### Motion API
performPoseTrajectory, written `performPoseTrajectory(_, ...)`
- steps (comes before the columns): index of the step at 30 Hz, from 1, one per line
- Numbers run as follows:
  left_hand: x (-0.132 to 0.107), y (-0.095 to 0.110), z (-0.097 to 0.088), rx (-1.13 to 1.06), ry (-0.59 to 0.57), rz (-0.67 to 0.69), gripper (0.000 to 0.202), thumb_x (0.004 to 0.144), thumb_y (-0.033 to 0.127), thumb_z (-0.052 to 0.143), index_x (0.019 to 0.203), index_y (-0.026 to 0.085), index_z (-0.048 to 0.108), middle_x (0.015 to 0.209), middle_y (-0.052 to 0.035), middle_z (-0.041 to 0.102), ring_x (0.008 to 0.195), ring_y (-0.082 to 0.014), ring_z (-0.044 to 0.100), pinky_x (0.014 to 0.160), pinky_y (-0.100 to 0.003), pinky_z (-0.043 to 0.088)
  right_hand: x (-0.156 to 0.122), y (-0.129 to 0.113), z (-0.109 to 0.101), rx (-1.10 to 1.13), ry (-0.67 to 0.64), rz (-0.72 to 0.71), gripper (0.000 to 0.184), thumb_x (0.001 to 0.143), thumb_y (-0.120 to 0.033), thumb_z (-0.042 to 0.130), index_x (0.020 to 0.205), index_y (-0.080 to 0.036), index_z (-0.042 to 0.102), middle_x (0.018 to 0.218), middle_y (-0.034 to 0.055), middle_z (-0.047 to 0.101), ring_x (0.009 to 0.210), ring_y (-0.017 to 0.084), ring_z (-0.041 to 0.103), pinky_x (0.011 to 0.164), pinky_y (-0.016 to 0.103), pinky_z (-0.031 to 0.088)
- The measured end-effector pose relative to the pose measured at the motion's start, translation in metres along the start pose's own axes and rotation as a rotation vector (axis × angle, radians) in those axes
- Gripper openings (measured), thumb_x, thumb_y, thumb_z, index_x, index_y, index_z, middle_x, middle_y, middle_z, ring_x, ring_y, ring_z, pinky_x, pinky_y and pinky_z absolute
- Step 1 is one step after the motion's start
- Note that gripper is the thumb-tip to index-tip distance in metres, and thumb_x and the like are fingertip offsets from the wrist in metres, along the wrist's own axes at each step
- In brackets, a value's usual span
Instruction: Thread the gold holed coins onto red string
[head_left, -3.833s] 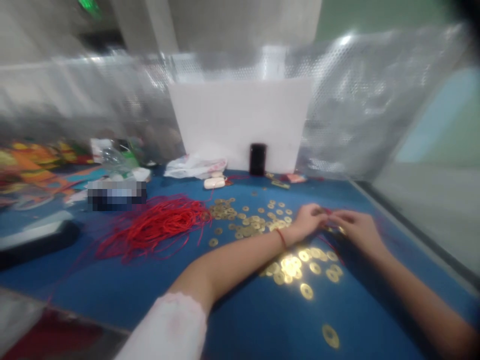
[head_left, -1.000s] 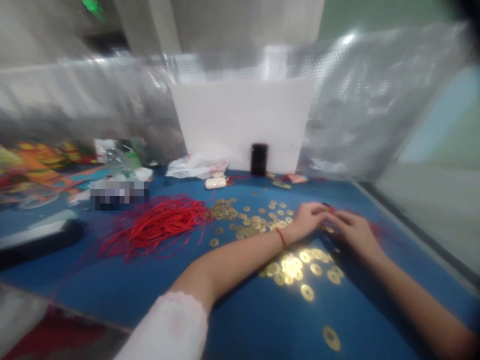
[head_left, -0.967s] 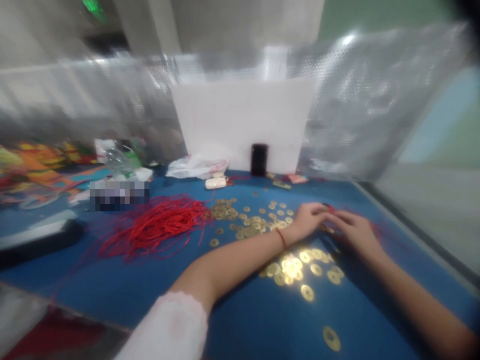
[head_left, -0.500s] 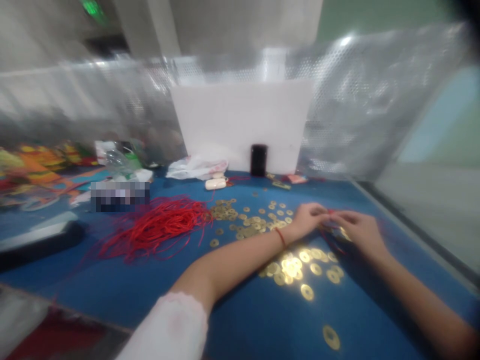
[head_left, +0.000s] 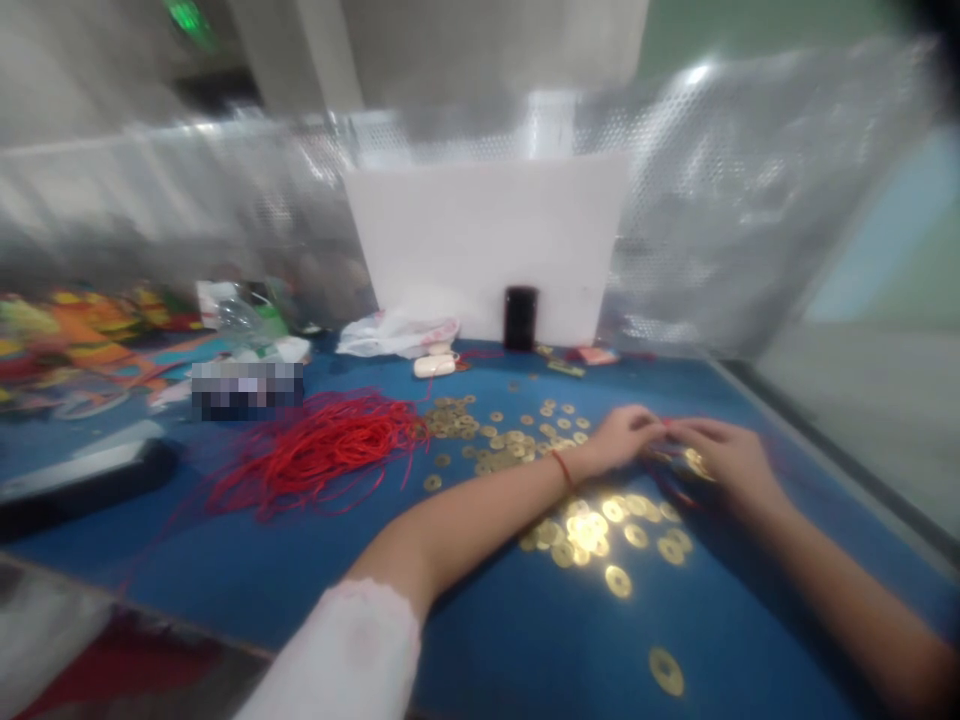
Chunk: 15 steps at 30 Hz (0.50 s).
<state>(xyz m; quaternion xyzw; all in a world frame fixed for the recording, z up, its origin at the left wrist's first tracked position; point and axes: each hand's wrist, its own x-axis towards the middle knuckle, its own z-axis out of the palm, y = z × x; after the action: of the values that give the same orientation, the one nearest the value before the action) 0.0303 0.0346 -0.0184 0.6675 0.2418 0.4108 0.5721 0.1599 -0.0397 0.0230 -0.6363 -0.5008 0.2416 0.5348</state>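
At the right of the blue table, my left hand (head_left: pixel 624 438) and my right hand (head_left: pixel 727 465) meet fingertip to fingertip. Both pinch a red cord (head_left: pixel 667 427), of which only a short bit shows between the fingers. Under my right fingers a gold coin (head_left: pixel 697 463) shows; whether it hangs on the cord I cannot tell. Just below the hands lie shiny round gold coins (head_left: pixel 636 536) with holes in the middle. Duller coins (head_left: pixel 451 415) are spread beyond my left forearm. A loose heap of red cords (head_left: pixel 337 440) lies further left.
A black phone (head_left: pixel 520 318) leans on a white board (head_left: pixel 487 230) at the back. Nearby are a white plastic bag (head_left: pixel 397 335) and a small white case (head_left: pixel 434 366). Leftward stand a clear bottle (head_left: pixel 236 320) and a dark box-like object (head_left: pixel 90 475). One coin (head_left: pixel 666 671) lies near the front.
The view has shifted slightly. Both hands keep their pinch in nearly the same place, and the gold coin under my right fingers shows a little more plainly.
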Motion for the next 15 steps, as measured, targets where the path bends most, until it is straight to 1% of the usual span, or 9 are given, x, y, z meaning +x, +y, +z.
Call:
performPoseTrajectory(2, 0.001, 0.000, -0.001, -0.062, -0.026, -0.056, 0.017, 0.078, 0.028, 0.066, 0.077, 0.012, 0.061, 0.077, -0.0028, 0.064, 0.075, -0.0135, 0.058, 0.077, -0.029, 0.046, -0.001, -0.002, 0.000, 0.002, -0.001, 0.018, 0.023, 0.055, -0.040, 0.068, 0.065, -0.020, 0.073, 0.072, 0.0071, 0.072, 0.076, 0.024, 0.064, 0.063, 0.030, 0.048)
performPoseTrajectory(5, 0.001, 0.004, -0.002, -0.163, -0.053, -0.167, 0.021, 0.074, 0.030, 0.070, 0.078, 0.011, 0.062, 0.074, -0.0026, 0.065, 0.070, -0.0129, 0.058, 0.070, -0.027, 0.046, -0.001, -0.002, 0.001, 0.024, -0.006, -0.004, 0.019, 0.056, -0.038, 0.068, 0.063, -0.020, 0.072, 0.070, 0.0063, 0.072, 0.075, 0.024, 0.064, 0.066, 0.031, 0.049)
performPoseTrajectory(8, -0.001, 0.010, -0.004, -0.227, -0.045, -0.201, 0.027, 0.067, 0.033, 0.075, 0.078, 0.011, 0.064, 0.069, -0.0017, 0.065, 0.066, -0.0119, 0.058, 0.068, -0.027, 0.045, -0.001, 0.001, 0.001, 0.035, -0.011, -0.046, 0.019, 0.057, -0.038, 0.068, 0.063, -0.021, 0.072, 0.068, 0.0056, 0.071, 0.071, 0.024, 0.065, 0.065, 0.031, 0.049)
performPoseTrajectory(12, -0.005, 0.020, -0.007, -0.323, -0.037, -0.222, 0.041, 0.056, 0.042, 0.083, 0.077, 0.010, 0.067, 0.069, -0.0026, 0.066, 0.066, -0.0121, 0.059, 0.074, -0.030, 0.046, 0.000, 0.005, 0.001, -0.012, 0.011, -0.100, 0.024, 0.058, -0.043, 0.069, 0.066, -0.021, 0.074, 0.068, 0.0048, 0.071, 0.069, 0.023, 0.063, 0.062, 0.031, 0.048)
performPoseTrajectory(15, -0.008, 0.023, -0.008, -0.377, -0.022, -0.209, 0.046, 0.050, 0.043, 0.086, 0.077, 0.009, 0.069, 0.071, -0.0033, 0.066, 0.066, -0.0119, 0.060, 0.079, -0.032, 0.047, 0.000, 0.004, 0.001, -0.024, 0.018, -0.090, 0.026, 0.059, -0.044, 0.069, 0.069, -0.020, 0.074, 0.069, 0.0050, 0.071, 0.071, 0.023, 0.063, 0.064, 0.031, 0.048)
